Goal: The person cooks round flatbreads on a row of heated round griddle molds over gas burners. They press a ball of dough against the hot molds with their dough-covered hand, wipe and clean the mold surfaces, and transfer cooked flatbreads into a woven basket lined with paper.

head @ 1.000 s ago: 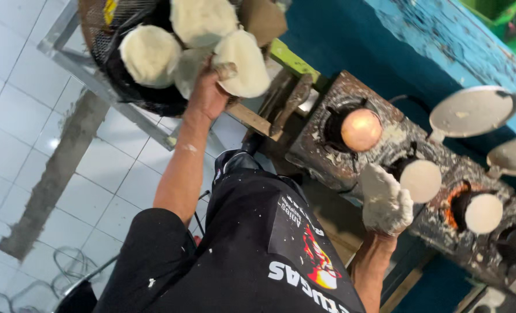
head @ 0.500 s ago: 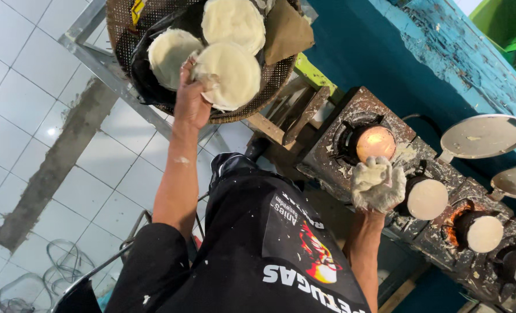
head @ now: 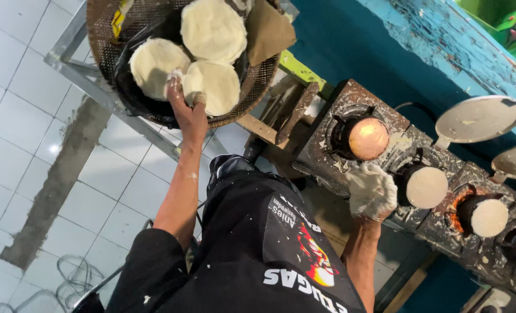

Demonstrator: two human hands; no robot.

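My left hand [head: 188,110] reaches up into a woven basket [head: 104,35] lined with dark plastic. Its fingers and thumb pinch the near edge of a round white flat cake [head: 217,84] lying there. Two more white flat cakes [head: 153,64] [head: 211,26] lie beside it. My right hand [head: 372,191], in a white batter-smeared glove, is bunched at the front edge of a grimy stove [head: 327,145]. It sits between a glowing orange pan [head: 367,138] and a small pan of white batter [head: 426,186]. What the glove grips is hidden.
More small batter pans [head: 489,217] stand in a row on the stove to the right. Two round metal lids [head: 478,119] [head: 515,162] lean behind them against a blue wall. A metal frame [head: 90,75] carries the basket. White floor tiles lie at left.
My left hand has brought the flat cake down into the basket beside the others. My gloved right hand has shifted from the second pan toward the glowing one.
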